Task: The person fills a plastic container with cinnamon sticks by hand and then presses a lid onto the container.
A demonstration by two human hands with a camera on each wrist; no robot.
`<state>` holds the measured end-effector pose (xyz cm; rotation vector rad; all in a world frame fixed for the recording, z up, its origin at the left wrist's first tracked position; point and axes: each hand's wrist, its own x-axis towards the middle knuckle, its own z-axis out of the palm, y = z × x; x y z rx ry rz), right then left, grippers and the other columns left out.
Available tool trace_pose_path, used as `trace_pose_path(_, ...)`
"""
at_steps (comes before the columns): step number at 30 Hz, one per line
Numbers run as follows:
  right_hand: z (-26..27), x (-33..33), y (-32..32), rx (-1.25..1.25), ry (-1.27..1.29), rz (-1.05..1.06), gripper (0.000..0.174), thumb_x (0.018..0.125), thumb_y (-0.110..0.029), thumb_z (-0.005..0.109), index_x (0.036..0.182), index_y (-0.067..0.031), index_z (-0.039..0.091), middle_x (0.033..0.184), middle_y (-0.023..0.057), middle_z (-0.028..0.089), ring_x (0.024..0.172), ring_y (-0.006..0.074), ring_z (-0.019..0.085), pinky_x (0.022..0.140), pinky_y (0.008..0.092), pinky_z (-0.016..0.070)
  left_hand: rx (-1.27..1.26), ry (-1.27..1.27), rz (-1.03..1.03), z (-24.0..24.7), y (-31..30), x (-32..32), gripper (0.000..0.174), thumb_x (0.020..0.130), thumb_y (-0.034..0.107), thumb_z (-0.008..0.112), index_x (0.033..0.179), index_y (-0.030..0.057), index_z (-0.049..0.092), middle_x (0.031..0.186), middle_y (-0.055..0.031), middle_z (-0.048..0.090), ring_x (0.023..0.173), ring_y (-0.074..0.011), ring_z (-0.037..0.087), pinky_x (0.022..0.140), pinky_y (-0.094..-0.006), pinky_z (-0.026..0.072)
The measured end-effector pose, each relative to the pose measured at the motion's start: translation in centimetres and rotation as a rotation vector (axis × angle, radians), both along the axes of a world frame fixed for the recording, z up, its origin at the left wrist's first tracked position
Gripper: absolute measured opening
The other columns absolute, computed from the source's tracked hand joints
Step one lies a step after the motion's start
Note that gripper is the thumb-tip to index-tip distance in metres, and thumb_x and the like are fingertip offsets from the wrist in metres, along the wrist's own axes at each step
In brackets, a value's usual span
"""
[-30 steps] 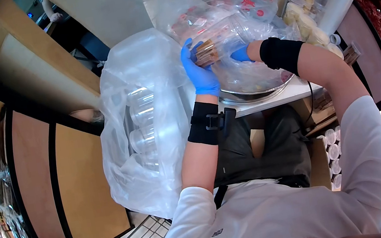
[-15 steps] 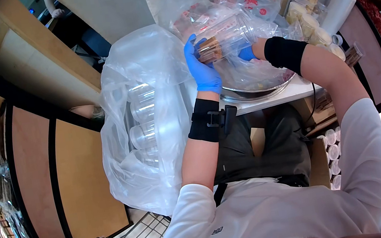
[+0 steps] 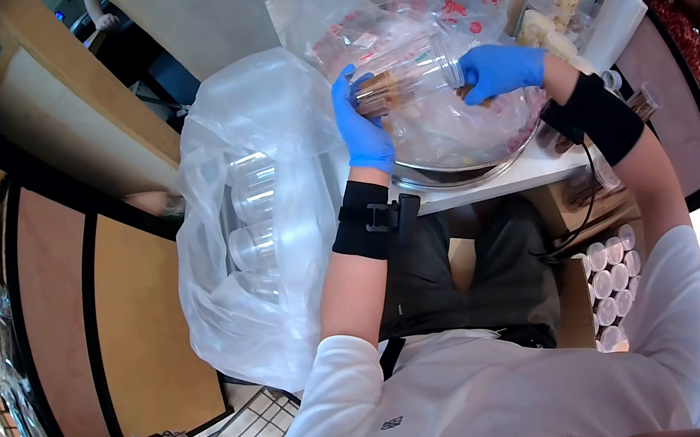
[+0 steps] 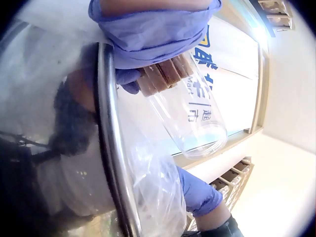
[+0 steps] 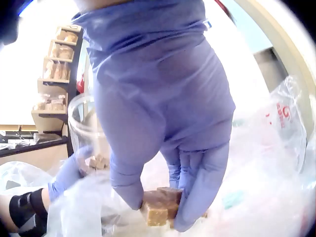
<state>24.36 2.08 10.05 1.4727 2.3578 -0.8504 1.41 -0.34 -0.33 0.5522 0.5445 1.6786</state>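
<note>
Gripping a clear jar (image 3: 410, 77) round its base, the left hand (image 3: 363, 128) held it on its side above the metal bowl (image 3: 455, 180), at about twelve o'clock in the head view, with its mouth turned toward three o'clock. Brown pieces (image 4: 163, 75) lay packed at the jar's bottom. At three o'clock of the mouth, the right hand (image 3: 499, 68) pinched a few brown cubes (image 5: 159, 206) between thumb and fingers, over the plastic liner (image 3: 463, 121) in the bowl. At nine o'clock of the left hand slumped a big clear bag (image 3: 267, 223) of empty jars.
</note>
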Motion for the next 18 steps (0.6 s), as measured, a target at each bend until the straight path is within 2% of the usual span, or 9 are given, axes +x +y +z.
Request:
trace_pose_path(2,0.9,2.2,-0.9,0.398,0.219,0.015,0.039,0.075,-0.024,0.069,0.103,0.0014,0.06,0.088,0.0101,0.064,0.073,0.0178,0.063,0.061,0.03,0.0507,0.009,0.008,-0.009,0.0,-0.1,0.0,0.036,0.089,0.039,0.047,0.114,0.0164,0.059,0.104,-0.009,0.062,0.092,-0.0187,0.06,0.073,-0.028,0.0475)
trace_pose_path(3,2.3,1.9,-2.2,0.399,0.215,0.022,0.039,0.075,-0.024,0.069,0.103,0.0014,0.06,0.088,0.0101,0.064,0.073,0.0178,0.063,0.061,0.03,0.0507,0.002,0.018,-0.008,0.2,-0.2,0.0,0.036,0.089,0.04,0.047,0.114,0.0166,0.059,0.104,-0.0085,0.062,0.092,-0.0182,0.06,0.072,-0.0272,0.0471)
trace_pose_path(5,5.2,0.8,-5.7,0.3,0.468,-0.263,0.037,0.077,-0.022,0.069,0.106,-0.0011,0.059,0.087,0.007,0.062,0.069,0.0125,0.06,0.059,0.0269,0.0496,-0.005,0.025,-0.004,0.3,-0.3,0.1,0.037,0.089,0.04,0.047,0.114,0.0168,0.059,0.104,-0.008,0.062,0.091,-0.0176,0.06,0.071,-0.0265,0.0468)
trace_pose_path(9,5.7,0.3,-8.0,0.235,0.611,-0.295,0.039,0.079,-0.023,0.068,0.111,-0.0034,0.057,0.088,0.0046,0.06,0.069,0.0091,0.057,0.058,0.0236,0.0481,0.03,0.092,-0.017,0.2,-0.3,0.1,0.038,0.088,0.041,0.047,0.115,0.0167,0.059,0.104,-0.0077,0.061,0.091,-0.0172,0.059,0.072,-0.0262,0.046)
trace_pose_path(12,4.5,-0.4,-8.3,0.244,0.614,-0.176,0.04,0.081,-0.022,0.068,0.114,-0.0035,0.056,0.09,0.0052,0.06,0.07,0.0087,0.057,0.06,0.0226,0.0481,0.073,0.141,-0.034,0.2,-0.4,0.3,0.039,0.089,0.04,0.046,0.116,0.0155,0.059,0.103,-0.0082,0.061,0.092,-0.0179,0.059,0.074,-0.0279,0.0464)
trace_pose_path(14,3.4,-0.7,-8.0,0.129,0.729,-0.276,0.044,0.083,-0.022,0.068,0.12,-0.0018,0.054,0.092,0.0042,0.06,0.072,0.0087,0.057,0.065,0.022,0.0489,0.094,0.165,-0.041,0.2,-0.4,0.3,0.039,0.089,0.039,0.045,0.117,0.0148,0.059,0.103,-0.0086,0.061,0.093,-0.0184,0.059,0.075,-0.0291,0.0469)
trace_pose_path(18,0.9,-0.3,-6.7,-0.046,0.908,-0.304,0.049,0.086,-0.021,0.066,0.127,-0.0005,0.049,0.096,0.0028,0.06,0.077,0.0082,0.057,0.072,0.0215,0.0489,0.111,0.142,-0.079,0.1,-0.3,0.1,0.039,0.09,0.038,0.044,0.118,0.0136,0.058,0.103,-0.0093,0.061,0.095,-0.0196,0.059,0.08,-0.0328,0.0482)
